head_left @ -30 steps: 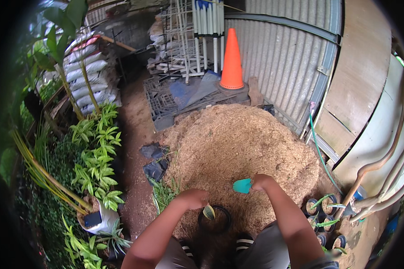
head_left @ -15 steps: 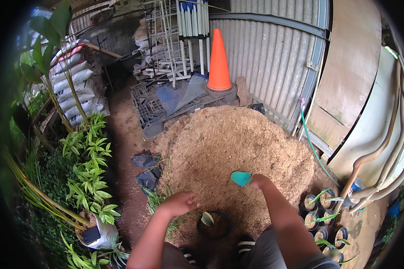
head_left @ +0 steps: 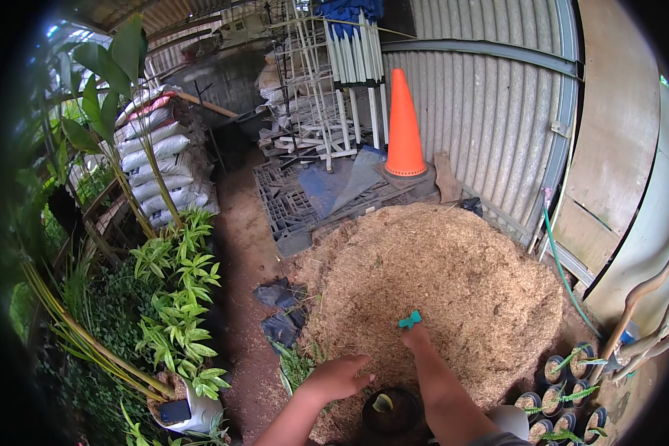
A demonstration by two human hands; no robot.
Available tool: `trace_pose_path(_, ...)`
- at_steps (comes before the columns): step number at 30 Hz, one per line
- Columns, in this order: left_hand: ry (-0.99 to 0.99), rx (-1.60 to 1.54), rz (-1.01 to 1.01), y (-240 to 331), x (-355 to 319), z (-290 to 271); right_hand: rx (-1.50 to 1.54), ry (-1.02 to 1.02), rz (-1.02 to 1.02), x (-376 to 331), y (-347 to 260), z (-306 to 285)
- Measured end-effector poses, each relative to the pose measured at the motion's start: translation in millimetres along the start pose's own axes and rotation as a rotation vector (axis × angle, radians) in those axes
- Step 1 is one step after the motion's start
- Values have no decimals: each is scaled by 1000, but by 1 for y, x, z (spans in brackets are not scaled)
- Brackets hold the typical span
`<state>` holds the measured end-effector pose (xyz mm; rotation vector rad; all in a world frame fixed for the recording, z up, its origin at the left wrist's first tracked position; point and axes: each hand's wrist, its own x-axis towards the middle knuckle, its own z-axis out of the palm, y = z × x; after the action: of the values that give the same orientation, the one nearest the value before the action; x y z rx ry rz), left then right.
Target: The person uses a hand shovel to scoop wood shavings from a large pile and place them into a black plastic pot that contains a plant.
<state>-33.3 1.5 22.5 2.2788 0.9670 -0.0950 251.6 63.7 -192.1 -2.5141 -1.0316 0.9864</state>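
My right hand (head_left: 416, 338) grips a teal hand trowel (head_left: 409, 320) over the near side of a large heap of light brown shavings (head_left: 453, 275). Only a small part of the trowel shows, so whether its blade is sunk in the heap cannot be told. A round black pot (head_left: 416, 416) stands at the heap's foot, between my forearms. One yellow-green leaf (head_left: 383, 402) rises from the pot's dark inside. Just left of the pot, my left hand (head_left: 340, 379) hovers with its fingers apart and nothing in them.
Small black pots with fern-like plants (head_left: 565, 401) crowd the lower right. Leafy plants (head_left: 182, 297) line the left, before stacked white sacks (head_left: 160, 160). Black plastic (head_left: 281, 316) lies beside the heap. Behind it stand an orange cone (head_left: 404, 134) and a corrugated wall (head_left: 483, 111); a green hose (head_left: 561, 260) trails right.
My right hand has turned the trowel, whose broad blade showed before and now shows only in part. The whole view has shifted, so the scene sits lower and farther right. My left hand stays open.
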Motion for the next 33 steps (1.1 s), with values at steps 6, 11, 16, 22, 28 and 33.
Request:
trace_pose_path(6,55,48,60,-5,3,0,44,84,-106,-9,23,-23)
trace_pose_path(11,16,-82,35,4,16,1,284,35,-276,-39,44,-84)
trace_pose_path(16,114,-54,41,-16,27,11,406,22,-398,-97,8,-162)
trace_pose_path(22,183,-62,19,-17,12,11,416,37,-472,-146,-10,-199)
trace_pose_path(28,278,-45,135,-11,11,19,427,-85,-418,-145,5,-171)
trace_pose_path(33,448,-59,119,5,15,23,238,-289,-448,-157,20,-166)
